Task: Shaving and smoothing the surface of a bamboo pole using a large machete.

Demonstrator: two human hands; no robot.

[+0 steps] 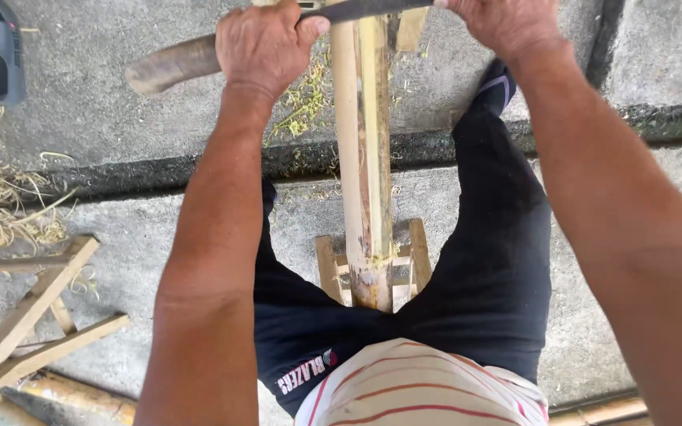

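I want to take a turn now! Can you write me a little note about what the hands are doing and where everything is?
Left hand: gripping the blade's wooden handle.
Right hand: closed on the blade's far end.
Bamboo pole: runs between the legs, near end on a small wooden stand, blade laid across it.
Done: pale shavings lie on the concrete.
Left: near end looks rough, so more scraping seems needed.
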